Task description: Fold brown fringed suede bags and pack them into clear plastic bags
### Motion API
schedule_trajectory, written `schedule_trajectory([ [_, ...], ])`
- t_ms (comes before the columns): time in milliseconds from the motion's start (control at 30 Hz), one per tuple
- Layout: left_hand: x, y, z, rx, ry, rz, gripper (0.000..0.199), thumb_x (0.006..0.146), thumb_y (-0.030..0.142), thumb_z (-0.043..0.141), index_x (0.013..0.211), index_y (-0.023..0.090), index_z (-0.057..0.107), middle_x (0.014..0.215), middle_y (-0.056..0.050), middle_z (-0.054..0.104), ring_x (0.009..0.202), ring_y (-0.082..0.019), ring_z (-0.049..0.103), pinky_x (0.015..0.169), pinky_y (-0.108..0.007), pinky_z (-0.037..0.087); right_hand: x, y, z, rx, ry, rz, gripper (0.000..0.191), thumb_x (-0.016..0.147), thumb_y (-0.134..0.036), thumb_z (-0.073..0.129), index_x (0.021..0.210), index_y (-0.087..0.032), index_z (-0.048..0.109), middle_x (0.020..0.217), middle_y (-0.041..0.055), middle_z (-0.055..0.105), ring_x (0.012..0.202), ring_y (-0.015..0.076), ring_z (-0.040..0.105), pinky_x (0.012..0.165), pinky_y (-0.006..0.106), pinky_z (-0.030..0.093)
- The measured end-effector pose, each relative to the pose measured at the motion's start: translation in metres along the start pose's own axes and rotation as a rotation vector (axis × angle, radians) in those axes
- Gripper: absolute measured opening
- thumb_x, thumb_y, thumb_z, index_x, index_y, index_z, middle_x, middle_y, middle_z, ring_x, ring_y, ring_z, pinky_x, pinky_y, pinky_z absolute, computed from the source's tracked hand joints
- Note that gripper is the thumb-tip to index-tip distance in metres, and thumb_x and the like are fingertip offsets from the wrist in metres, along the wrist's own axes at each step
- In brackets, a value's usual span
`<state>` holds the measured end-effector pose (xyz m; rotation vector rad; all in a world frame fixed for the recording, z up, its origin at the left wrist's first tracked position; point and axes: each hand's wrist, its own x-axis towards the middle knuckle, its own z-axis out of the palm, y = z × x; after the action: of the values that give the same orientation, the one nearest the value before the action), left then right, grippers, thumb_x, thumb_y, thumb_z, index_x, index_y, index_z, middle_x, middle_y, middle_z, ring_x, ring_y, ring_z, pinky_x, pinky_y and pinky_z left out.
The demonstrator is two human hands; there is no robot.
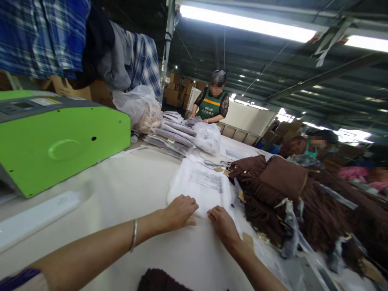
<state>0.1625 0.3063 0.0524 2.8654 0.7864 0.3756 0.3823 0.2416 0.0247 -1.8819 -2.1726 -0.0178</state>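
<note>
A white translucent plastic bag (201, 184) with printed lines on its top lies flat on the table in front of me. My left hand (180, 212), with a bangle at the wrist, has its fingers curled over the bag's near left edge. At the near right edge, the bent fingers of my right hand (222, 224) pinch the plastic. To the right lies a heap of dark brown fringed bags (283, 178) with tags and clear wrapping. A piece of dark brown ribbed or fringed material (162, 281) shows at the bottom, cut off by the frame.
A lime-green machine (65, 145) stands on the left, near a long white strip (39, 218). Stacked flat packets (172, 139) and stuffed plastic bags (207, 137) lie farther back. Across the table, a person in a green apron (211, 108) handles packets. Clothes (121, 56) hang upper left.
</note>
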Motion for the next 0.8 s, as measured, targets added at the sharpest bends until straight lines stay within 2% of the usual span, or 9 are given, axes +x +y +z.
schedule_trajectory([
  [100, 0.019, 0.009, 0.014, 0.128, -0.037, -0.027, 0.010, 0.089, 0.020, 0.057, 0.095, 0.015, 0.063, 0.098, -0.012, 0.067, 0.095, -0.027, 0.063, 0.080, -0.038, 0.048, 0.004, -0.004, -0.011, -0.067, -0.070, -0.038, 0.025, 0.091, -0.011, 0.048, 0.075, -0.022, 0.065, 0.085, 0.0026, 0.069, 0.085, 0.0172, 0.061, 0.071, 0.024, 0.041],
  [167, 0.030, 0.009, 0.014, 0.142, -0.041, -0.060, 0.015, 0.091, 0.013, 0.050, 0.089, 0.016, 0.064, 0.092, -0.011, 0.068, 0.089, -0.026, 0.064, 0.073, -0.036, 0.050, 0.009, -0.006, -0.016, -0.106, -0.083, -0.014, 0.024, 0.090, -0.011, 0.050, 0.075, -0.021, 0.065, 0.082, 0.0032, 0.069, 0.081, 0.0170, 0.061, 0.068, 0.025, 0.039],
  [333, 0.044, 0.012, -0.001, 0.154, -0.023, -0.141, 0.019, 0.094, 0.028, 0.050, 0.090, 0.018, 0.065, 0.090, -0.009, 0.068, 0.085, -0.025, 0.066, 0.068, -0.034, 0.050, 0.025, -0.012, -0.032, -0.121, -0.048, 0.057, 0.007, 0.088, -0.023, 0.061, 0.083, -0.019, 0.065, 0.089, 0.0044, 0.068, 0.086, 0.0178, 0.061, 0.070, 0.025, 0.038],
  [467, 0.048, 0.016, -0.005, 0.145, -0.013, -0.190, 0.017, 0.093, 0.027, 0.053, 0.089, 0.017, 0.066, 0.091, -0.010, 0.069, 0.086, -0.026, 0.067, 0.070, -0.035, 0.049, 0.032, -0.016, -0.047, -0.079, -0.103, 0.058, 0.020, 0.086, -0.038, 0.064, 0.076, -0.020, 0.067, 0.081, 0.0031, 0.070, 0.077, 0.0173, 0.063, 0.062, 0.025, 0.035],
  [533, 0.047, 0.017, -0.005, 0.125, -0.001, -0.221, 0.013, 0.091, 0.027, 0.057, 0.088, 0.017, 0.065, 0.091, -0.009, 0.070, 0.086, -0.026, 0.066, 0.071, -0.034, 0.049, 0.031, -0.015, -0.052, -0.051, -0.147, 0.049, 0.021, 0.088, -0.035, 0.062, 0.074, -0.021, 0.069, 0.078, 0.0019, 0.071, 0.073, 0.0161, 0.064, 0.060, 0.025, 0.034],
  [667, 0.041, 0.018, -0.013, 0.052, 0.020, -0.243, 0.010, 0.088, 0.030, 0.062, 0.091, 0.020, 0.062, 0.093, -0.004, 0.069, 0.086, -0.021, 0.065, 0.072, -0.030, 0.047, 0.026, -0.014, -0.055, -0.017, -0.175, 0.070, 0.013, 0.087, -0.025, 0.061, 0.081, -0.022, 0.072, 0.082, 0.0026, 0.073, 0.077, 0.0159, 0.065, 0.062, 0.024, 0.034],
  [800, 0.040, 0.023, -0.019, -0.020, 0.018, -0.229, 0.019, 0.088, 0.036, 0.060, 0.101, 0.022, 0.063, 0.103, -0.004, 0.068, 0.096, -0.021, 0.064, 0.080, -0.029, 0.046, 0.028, -0.016, -0.053, -0.011, -0.160, 0.122, 0.013, 0.083, -0.033, 0.067, 0.081, -0.020, 0.069, 0.086, 0.0038, 0.072, 0.077, 0.0163, 0.063, 0.061, 0.024, 0.032],
])
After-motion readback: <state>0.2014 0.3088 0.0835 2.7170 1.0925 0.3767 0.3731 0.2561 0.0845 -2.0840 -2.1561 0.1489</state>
